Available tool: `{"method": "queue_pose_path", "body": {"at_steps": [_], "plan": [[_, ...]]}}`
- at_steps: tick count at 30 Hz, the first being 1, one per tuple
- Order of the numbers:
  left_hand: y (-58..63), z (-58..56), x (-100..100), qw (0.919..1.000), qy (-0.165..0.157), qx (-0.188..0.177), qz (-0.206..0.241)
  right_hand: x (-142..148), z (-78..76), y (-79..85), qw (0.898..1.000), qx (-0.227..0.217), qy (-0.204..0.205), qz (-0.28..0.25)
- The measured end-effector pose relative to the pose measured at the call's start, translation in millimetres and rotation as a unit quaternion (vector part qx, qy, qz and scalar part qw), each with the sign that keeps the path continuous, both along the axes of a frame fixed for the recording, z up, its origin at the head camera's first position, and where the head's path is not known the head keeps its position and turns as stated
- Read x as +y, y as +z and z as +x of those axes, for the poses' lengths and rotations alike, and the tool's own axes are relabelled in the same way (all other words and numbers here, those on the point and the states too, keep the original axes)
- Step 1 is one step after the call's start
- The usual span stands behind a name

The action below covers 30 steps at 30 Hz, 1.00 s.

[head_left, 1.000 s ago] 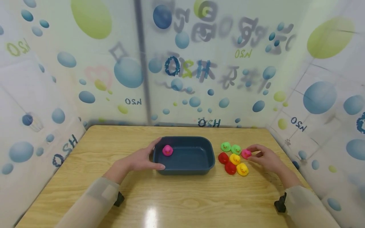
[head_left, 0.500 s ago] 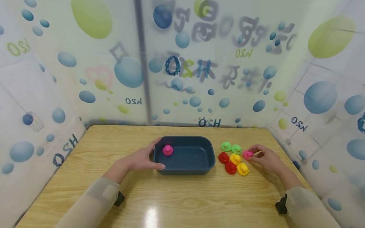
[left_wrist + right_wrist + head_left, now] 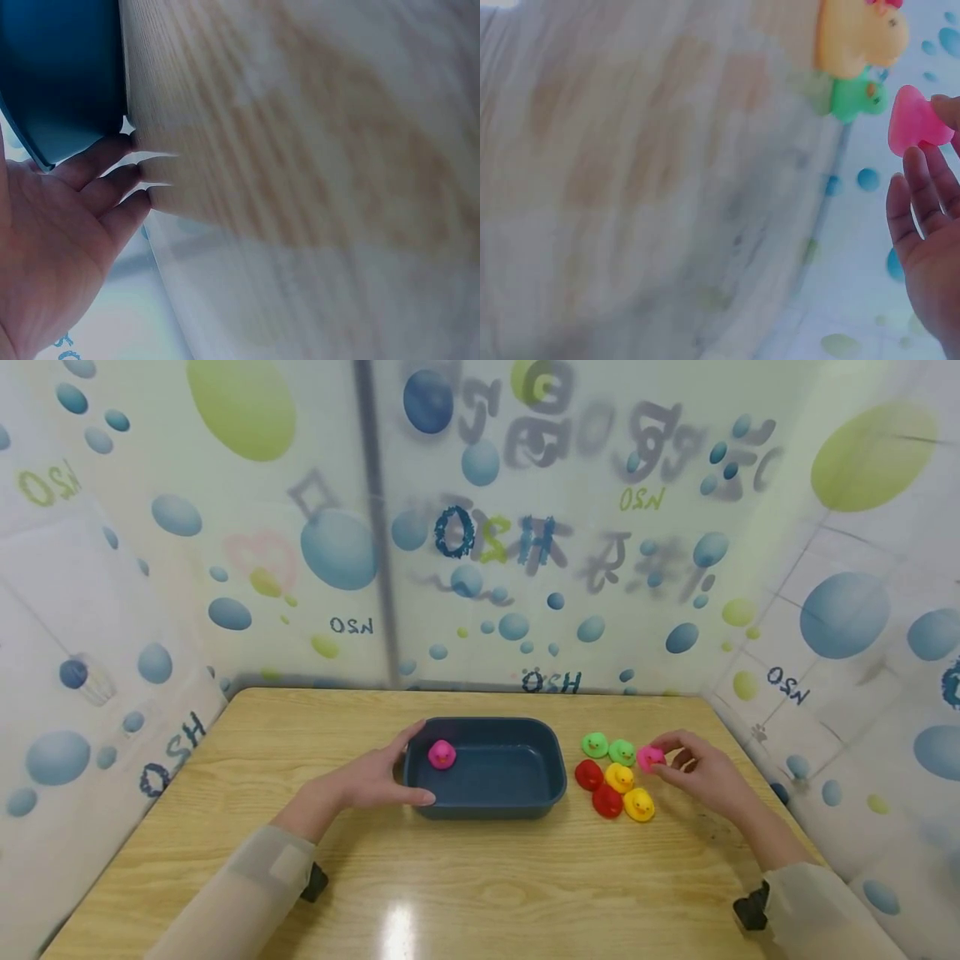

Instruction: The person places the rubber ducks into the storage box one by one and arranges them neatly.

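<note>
In the head view my left hand (image 3: 378, 777) spans the left end of a dark blue plastic basin (image 3: 487, 812), thumb along the front wall and fingers at the back corner. The left wrist view shows its fingers (image 3: 112, 176) against the outside of the basin (image 3: 67, 75). One pink rubber duck (image 3: 442, 755) sits inside, toward the left. To the right of the basin, my right hand (image 3: 705, 770) pinches another pink rubber duck (image 3: 649, 758) between thumb and fingers. That duck (image 3: 911, 124) appears raised off the table in the right wrist view.
Beside the basin's right end are two green ducks (image 3: 596, 745), two yellow ducks (image 3: 639, 805) and two red ducks (image 3: 607, 801), grouped closely. The wooden table (image 3: 480, 885) meets printed curtains (image 3: 465, 635) at its back and sides.
My right hand draws the pink duck slightly right, away from the green one, then lifts it up a little. The left hand and basin stay in place.
</note>
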<state>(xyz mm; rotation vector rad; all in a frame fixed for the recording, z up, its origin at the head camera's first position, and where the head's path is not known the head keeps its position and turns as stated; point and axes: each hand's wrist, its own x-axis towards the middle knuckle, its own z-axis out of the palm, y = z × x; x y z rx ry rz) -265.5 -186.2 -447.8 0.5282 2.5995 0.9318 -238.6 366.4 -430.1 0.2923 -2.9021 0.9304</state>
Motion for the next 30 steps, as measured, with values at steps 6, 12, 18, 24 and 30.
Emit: {"method": "queue_pose_path", "body": {"at_steps": [6, 12, 18, 24, 30], "plan": [[0.9, -0.1, -0.2, 1.0000, 0.002, 0.000, -0.002, -21.5, 0.8, 12.5, 1.000, 0.010, 0.028, -0.009], [-0.3, -1.0, -0.4, 1.0000, 0.002, 0.001, -0.005, -51.6, -2.2, 18.4, 0.997, 0.013, 0.062, -0.034], [-1.2, -1.0, -0.1, 1.0000, 0.000, 0.003, -0.007, -84.7, -8.4, 23.0, 0.993, 0.014, 0.100, -0.062], [-0.7, -0.7, 0.4, 0.9999, 0.002, 0.003, -0.010, -114.5, -14.3, 25.5, 0.991, 0.002, 0.117, -0.068], [-1.3, -0.9, 0.2, 0.9999, 0.001, 0.003, -0.015, -141.8, -19.7, 27.2, 0.987, -0.001, 0.143, -0.071]]}}
